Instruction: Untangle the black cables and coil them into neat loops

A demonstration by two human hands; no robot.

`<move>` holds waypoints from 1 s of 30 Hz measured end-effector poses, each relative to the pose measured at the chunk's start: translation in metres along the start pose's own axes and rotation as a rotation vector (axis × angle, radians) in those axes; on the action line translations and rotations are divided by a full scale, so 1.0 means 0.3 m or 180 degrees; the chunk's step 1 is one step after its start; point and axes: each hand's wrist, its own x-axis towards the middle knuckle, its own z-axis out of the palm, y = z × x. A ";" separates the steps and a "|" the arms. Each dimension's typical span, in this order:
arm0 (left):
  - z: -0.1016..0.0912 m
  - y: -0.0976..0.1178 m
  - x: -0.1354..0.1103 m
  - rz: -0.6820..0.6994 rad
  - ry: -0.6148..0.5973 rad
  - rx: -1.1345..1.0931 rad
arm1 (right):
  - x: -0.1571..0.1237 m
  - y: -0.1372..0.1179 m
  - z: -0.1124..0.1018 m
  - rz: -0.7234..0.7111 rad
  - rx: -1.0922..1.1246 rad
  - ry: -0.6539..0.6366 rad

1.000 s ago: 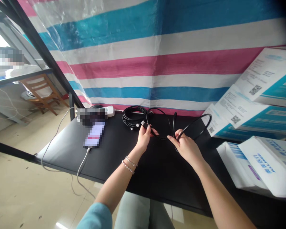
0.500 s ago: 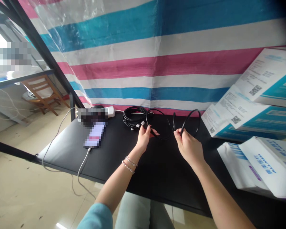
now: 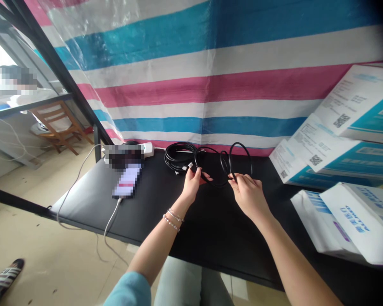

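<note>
A black cable (image 3: 249,154) runs in loose loops between my two hands, above the black tabletop (image 3: 207,229). My left hand (image 3: 193,183) is closed on it near the end, where a silver plug (image 3: 190,165) sticks out past the thumb. Further right, my right hand (image 3: 247,191) pinches the same cable, with a loop standing up behind the fingers. Just behind my left hand lies a coiled bundle of black cable (image 3: 178,156), with light plug ends showing at its front. My fingers hide part of the held cable.
White and blue boxes (image 3: 338,157) are stacked at the right, with an opened white box (image 3: 360,225) in front. A phone (image 3: 126,180) on a charging cable (image 3: 110,219) and a power strip (image 3: 149,148) lie at the left. A striped sheet (image 3: 194,89) hangs behind. Someone's foot (image 3: 8,276) shows lower left.
My right hand has shifted slightly left, and the cable loop above it has swung left too. My left hand stays put. A person's foot has appeared on the floor at lower left.
</note>
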 end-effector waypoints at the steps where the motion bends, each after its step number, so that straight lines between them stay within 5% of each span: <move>1: 0.000 0.000 0.000 0.0016 -0.0007 0.0010 | 0.001 0.000 -0.002 0.0018 0.0116 0.0101; 6: -0.001 0.003 -0.003 0.0058 -0.0036 0.0034 | 0.006 -0.008 -0.022 0.0344 0.0226 0.0481; 11: 0.000 0.004 -0.003 0.0047 -0.0029 0.0063 | 0.003 -0.008 -0.020 0.0724 -0.0235 0.0412; 19: 0.000 0.007 -0.003 -0.0026 0.0022 0.0022 | 0.007 0.010 -0.022 0.0738 -0.0550 0.0362; 30: -0.005 0.006 0.004 -0.0095 0.0063 0.0066 | -0.004 0.006 -0.058 0.0400 -0.1122 -0.0421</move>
